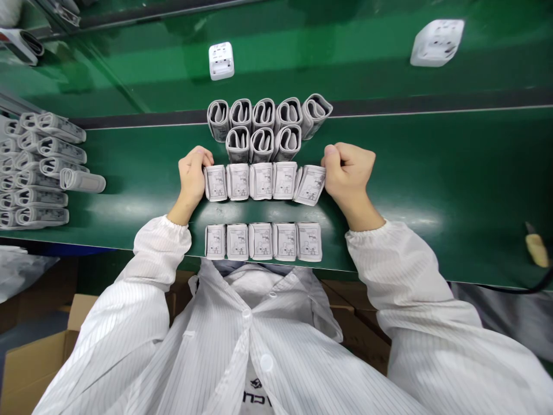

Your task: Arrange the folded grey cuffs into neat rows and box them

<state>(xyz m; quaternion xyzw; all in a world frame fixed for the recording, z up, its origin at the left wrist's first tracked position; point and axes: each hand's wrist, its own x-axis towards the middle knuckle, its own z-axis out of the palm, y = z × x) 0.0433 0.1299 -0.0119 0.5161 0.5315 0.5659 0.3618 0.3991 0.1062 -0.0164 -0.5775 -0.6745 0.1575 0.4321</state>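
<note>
A row of several folded printed papers (261,181) lies flat across the green table (432,173). My left hand (194,176) is closed at the row's left end, its fingertips against the end paper. At the right end, my right hand (349,173) is curled into a fist touching the tilted last paper (310,185). The two hands press on the row from both sides. Nearer my body lies a second row of folded papers (261,241). Beyond the hands, several rolled papers (262,144) stand on edge in two rows, coils showing.
Stacks of folded papers (41,173) fill the table's left end. Two white sockets (222,61) sit beyond the far ledge. A yellow-handled tool (536,249) lies at the right edge. An open cardboard box (34,363) is below left.
</note>
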